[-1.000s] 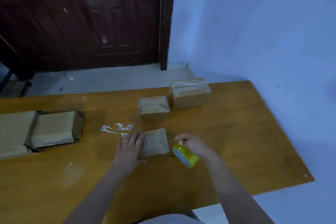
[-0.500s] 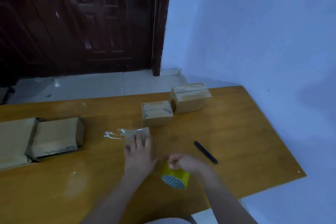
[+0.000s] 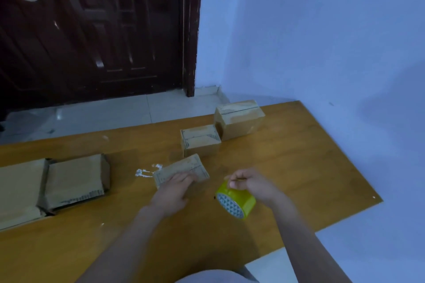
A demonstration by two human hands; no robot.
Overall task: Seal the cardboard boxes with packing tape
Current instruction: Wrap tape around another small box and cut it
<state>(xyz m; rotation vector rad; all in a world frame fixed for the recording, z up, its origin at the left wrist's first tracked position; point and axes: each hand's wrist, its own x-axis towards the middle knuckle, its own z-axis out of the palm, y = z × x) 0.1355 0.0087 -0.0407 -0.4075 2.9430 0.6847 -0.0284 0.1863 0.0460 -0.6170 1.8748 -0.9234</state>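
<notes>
The left hand lies flat on a small box near the middle of the table, fingers straight and close together. Just beside it, the right hand curls its fingers over a yellow roll of tape. Two more boxes stand behind, touching.

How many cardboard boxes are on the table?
5: one under the left hand, two closed ones behind it, and two lying at the table's left edge, the outermost cut off by the frame.
</notes>
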